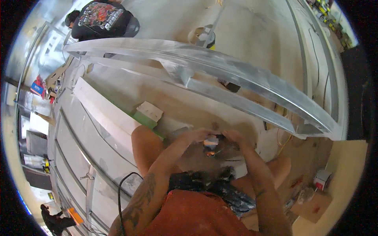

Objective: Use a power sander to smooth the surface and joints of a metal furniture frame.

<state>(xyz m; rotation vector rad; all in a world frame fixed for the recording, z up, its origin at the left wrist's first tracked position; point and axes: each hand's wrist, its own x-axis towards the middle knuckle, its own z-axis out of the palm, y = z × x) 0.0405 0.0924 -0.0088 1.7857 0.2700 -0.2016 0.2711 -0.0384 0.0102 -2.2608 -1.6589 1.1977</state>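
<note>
I sit with my bare knees apart, and both forearms reach forward between them. My left hand (201,135) is closed at the left side of a small dark tool with pale and orange parts (211,146). At its right side my right hand (233,136) is closed too. The tool's exact kind is too small and blurred to make out, and the hands partly cover it. A white block with a green side (150,111) lies beyond my left knee. It rests beside a long white panel with a green edge (106,103).
A long curved metal frame (189,59) crosses ahead of my hands. Beyond it stand a bucket (201,36) and a person in a black shirt (103,19). Metal bars (73,157) lie left, near a black cord (119,196). A cardboard box (313,206) sits right.
</note>
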